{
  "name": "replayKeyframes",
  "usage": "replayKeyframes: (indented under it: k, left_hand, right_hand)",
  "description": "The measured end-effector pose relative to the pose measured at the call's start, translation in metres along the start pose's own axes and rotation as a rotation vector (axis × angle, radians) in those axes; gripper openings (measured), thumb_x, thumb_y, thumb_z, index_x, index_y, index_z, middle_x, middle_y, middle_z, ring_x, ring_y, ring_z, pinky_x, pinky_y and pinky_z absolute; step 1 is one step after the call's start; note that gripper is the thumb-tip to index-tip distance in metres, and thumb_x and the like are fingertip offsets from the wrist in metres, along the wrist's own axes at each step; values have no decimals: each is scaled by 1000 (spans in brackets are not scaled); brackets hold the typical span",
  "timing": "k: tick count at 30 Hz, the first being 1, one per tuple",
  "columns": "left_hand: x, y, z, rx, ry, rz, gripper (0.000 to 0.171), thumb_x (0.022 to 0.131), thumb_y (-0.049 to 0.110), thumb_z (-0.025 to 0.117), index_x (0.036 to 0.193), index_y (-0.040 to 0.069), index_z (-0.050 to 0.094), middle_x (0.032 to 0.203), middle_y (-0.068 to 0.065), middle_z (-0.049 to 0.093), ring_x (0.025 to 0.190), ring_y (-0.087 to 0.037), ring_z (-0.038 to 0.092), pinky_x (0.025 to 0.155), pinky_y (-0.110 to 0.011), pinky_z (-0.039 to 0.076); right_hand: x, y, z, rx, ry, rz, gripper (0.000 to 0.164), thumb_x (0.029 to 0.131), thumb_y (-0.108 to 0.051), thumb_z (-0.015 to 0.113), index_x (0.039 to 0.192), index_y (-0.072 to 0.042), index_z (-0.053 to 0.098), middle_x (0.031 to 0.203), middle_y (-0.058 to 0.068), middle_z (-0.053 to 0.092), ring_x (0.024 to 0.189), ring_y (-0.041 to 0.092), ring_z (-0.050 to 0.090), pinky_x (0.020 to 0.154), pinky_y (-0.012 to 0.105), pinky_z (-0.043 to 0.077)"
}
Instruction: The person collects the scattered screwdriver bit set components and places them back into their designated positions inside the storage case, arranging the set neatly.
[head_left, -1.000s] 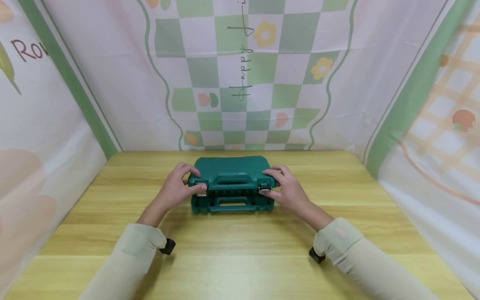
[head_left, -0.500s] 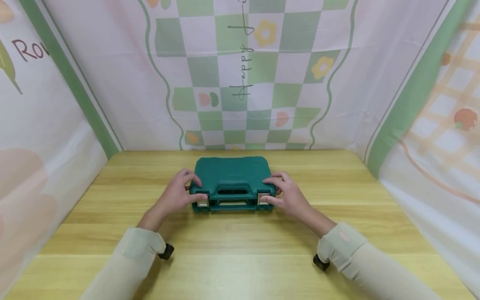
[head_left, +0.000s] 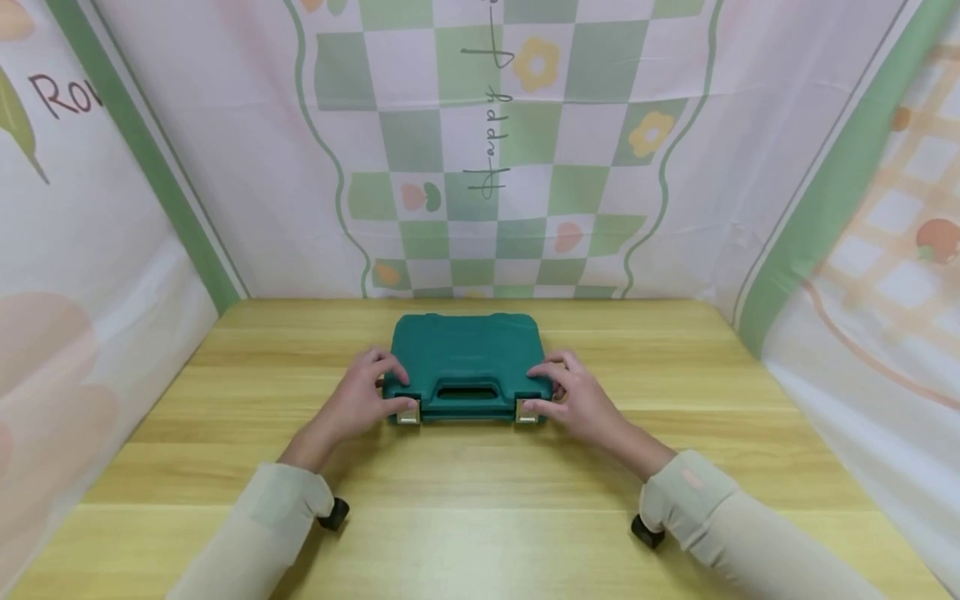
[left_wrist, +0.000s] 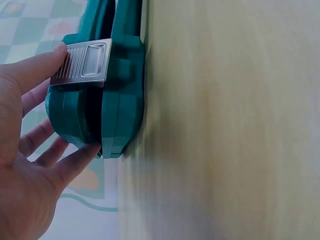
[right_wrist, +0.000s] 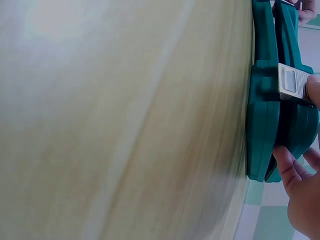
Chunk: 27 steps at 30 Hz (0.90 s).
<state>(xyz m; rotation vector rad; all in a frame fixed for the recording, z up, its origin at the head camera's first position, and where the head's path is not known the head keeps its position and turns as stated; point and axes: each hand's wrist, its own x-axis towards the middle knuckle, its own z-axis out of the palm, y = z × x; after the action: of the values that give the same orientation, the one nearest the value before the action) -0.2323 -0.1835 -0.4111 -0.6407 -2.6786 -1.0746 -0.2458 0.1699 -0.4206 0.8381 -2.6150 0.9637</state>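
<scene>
A dark green plastic tool case (head_left: 467,350) lies on the wooden table, its handle side towards me. Its lid is nearly down; both wrist views show a narrow gap between lid and base. At the left front corner my left hand (head_left: 360,398) grips the lid, thumb on the metal latch (left_wrist: 85,61) and fingers over the top and side. My right hand (head_left: 585,398) holds the opposite corner the same way, its thumb on the other latch (right_wrist: 294,82). One finger of each hand reaches to the gap at the case's side. What the case holds is hidden.
The wooden table (head_left: 480,517) spreads around the case. A patterned curtain (head_left: 480,150) hangs behind the table's far edge, with more printed cloth on both sides. Each sleeve cuff has a small black device (head_left: 334,514) under it.
Both hands have brought the lid down from half raised to almost flat against the base. The case's inside, visible a second ago, is now covered. Both hands keep their grip.
</scene>
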Motion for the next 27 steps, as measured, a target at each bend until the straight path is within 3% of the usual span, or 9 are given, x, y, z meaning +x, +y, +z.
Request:
replayKeyframes:
  k: [8, 11, 16, 21, 24, 27]
  left_hand:
    - [-1, 1, 2, 43, -45, -26, 24, 79, 25, 83, 93, 19, 65, 111, -3, 55, 114, -29, 45, 94, -48, 45]
    - [0, 2, 2, 69, -76, -32, 25, 80, 26, 82, 98, 18, 67, 116, -4, 55, 118, -31, 43, 96, -50, 43]
    - [3, 2, 2, 156, -159, -29, 50, 78, 33, 83, 123, 20, 65, 138, -10, 45, 129, -36, 33, 100, -54, 39]
    - [5, 0, 9, 236, -263, -70, 86, 77, 34, 84, 150, 28, 39, 158, -9, 18, 138, -40, 19, 100, -58, 40]
    - [6, -2, 13, 246, -272, -86, 94, 75, 31, 86, 153, 30, 32, 160, -8, 11, 138, -40, 19, 97, -58, 42]
    - [7, -3, 16, 263, -248, -84, 95, 74, 29, 87, 152, 31, 33, 159, -8, 12, 137, -41, 23, 95, -57, 44]
  right_hand:
    - [-3, 0, 1, -25, -34, 11, 42, 79, -27, 82, 114, -10, 68, 122, 10, 50, 81, 21, 55, 71, 36, 53]
    - [-2, -1, 1, -66, -55, 16, 43, 79, -30, 82, 116, -11, 67, 122, 10, 50, 92, 25, 56, 80, 40, 53]
    - [1, -2, 1, -230, -134, -7, 67, 77, -38, 82, 133, -12, 58, 137, 17, 45, 123, 38, 43, 99, 56, 40]
    - [6, -2, 6, -294, -264, 12, 94, 77, -41, 82, 153, -18, 32, 157, 18, 19, 137, 44, 25, 103, 62, 33]
    - [8, -3, 9, -291, -287, 13, 98, 77, -38, 82, 156, -19, 25, 159, 18, 12, 138, 45, 24, 102, 62, 35]
    - [8, -4, 10, -296, -280, 8, 98, 78, -35, 83, 156, -19, 25, 159, 18, 12, 138, 45, 25, 102, 60, 36]
